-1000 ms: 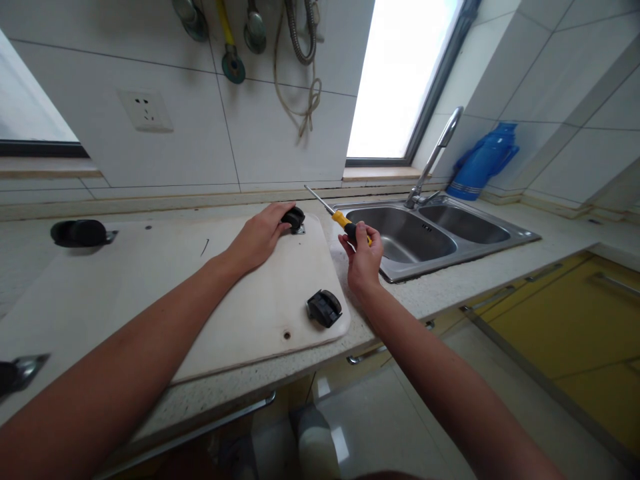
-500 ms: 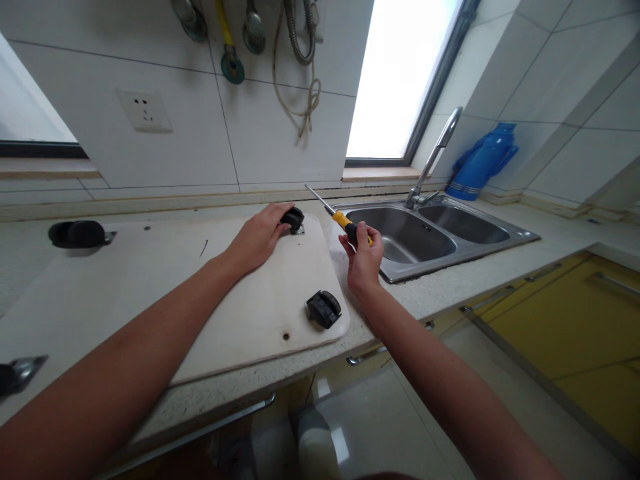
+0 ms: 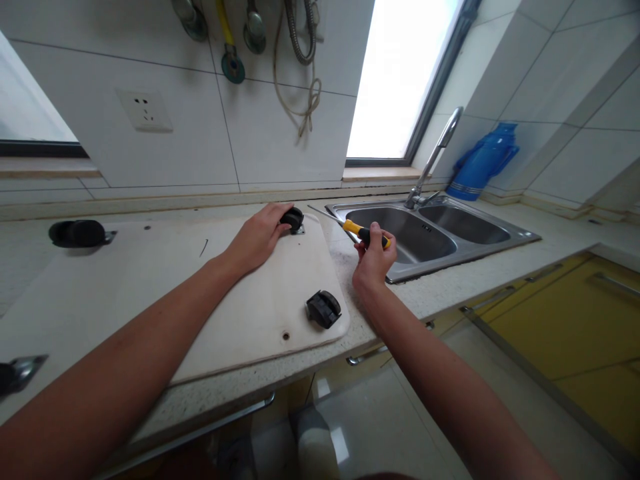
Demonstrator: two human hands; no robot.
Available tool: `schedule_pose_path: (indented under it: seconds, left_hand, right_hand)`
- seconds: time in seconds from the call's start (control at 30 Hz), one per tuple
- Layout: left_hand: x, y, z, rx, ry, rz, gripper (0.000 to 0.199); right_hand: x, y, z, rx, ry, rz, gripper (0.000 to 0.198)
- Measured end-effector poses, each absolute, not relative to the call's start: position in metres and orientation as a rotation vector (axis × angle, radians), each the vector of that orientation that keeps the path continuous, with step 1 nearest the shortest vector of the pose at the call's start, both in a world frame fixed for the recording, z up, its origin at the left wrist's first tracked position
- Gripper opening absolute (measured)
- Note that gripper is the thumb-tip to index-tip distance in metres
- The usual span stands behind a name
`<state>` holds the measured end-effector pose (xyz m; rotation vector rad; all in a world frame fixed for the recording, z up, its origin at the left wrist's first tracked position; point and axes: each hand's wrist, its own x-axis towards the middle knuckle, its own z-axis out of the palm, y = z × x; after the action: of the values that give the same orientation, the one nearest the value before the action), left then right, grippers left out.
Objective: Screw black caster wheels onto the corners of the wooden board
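Note:
My left hand is closed around a black caster wheel at the far right corner of a pale wooden board. The caster's metal plate lies against the board. In my right hand is a screwdriver with a yellow and black handle, gripped by the handle. Its shaft points left and slightly up, with the tip beyond the board's right edge, apart from the caster. Another black caster sits at the near right corner. Two more, a far left caster and a near left caster, are on the board.
The board lies on a speckled counter. Right of it is a double steel sink with a tall faucet. A blue thermos stands behind. Hoses and a looped cord hang on the tiled wall. Drawer handles stick out below.
My right hand has shifted slightly right with the screwdriver, and the screwdriver's tip has dropped, so its shaft lies flatter. My left hand stays on the caster.

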<state>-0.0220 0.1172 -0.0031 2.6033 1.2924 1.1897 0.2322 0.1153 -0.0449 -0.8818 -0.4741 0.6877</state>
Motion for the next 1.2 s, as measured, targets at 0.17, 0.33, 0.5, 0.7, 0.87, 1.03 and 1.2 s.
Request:
schedule_pose_path:
  seconds: [0.17, 0.33, 0.5, 0.7, 0.87, 1.03, 1.2]
  left_hand:
    - [-0.021, 0.117, -0.003, 2.613, 1.309, 1.196, 0.049]
    - [-0.02, 0.117, -0.003, 2.615, 1.322, 1.192, 0.048]
    - [-0.022, 0.118, -0.004, 2.612, 1.314, 1.2, 0.047]
    - [-0.02, 0.121, -0.006, 2.634, 1.329, 1.185, 0.047]
    - [-0.016, 0.095, 0.002, 2.693, 1.519, 1.112, 0.06]
    - [-0.061, 0.046, 0.04, 2.808, 1.689, 1.209, 0.055]
    - [-0.189, -0.006, 0.09, 1.993, 2.543, 1.316, 0.045]
  right_hand:
    - [0.232, 0.116, -0.046, -0.921, -0.502, 0.696, 0.058]
    - [0.228, 0.114, -0.047, -0.959, -0.597, 0.747, 0.058]
    - [0.227, 0.111, -0.048, -1.049, -0.738, 0.728, 0.057]
    - [0.234, 0.119, -0.054, -1.162, -0.81, 0.639, 0.057]
    - [0.237, 0.121, -0.056, -1.211, -0.818, 0.612, 0.048]
    - [0.233, 0.118, -0.051, -1.261, -0.806, 0.62, 0.034]
    - [0.23, 0.113, -0.044, -1.295, -0.799, 0.644, 0.026]
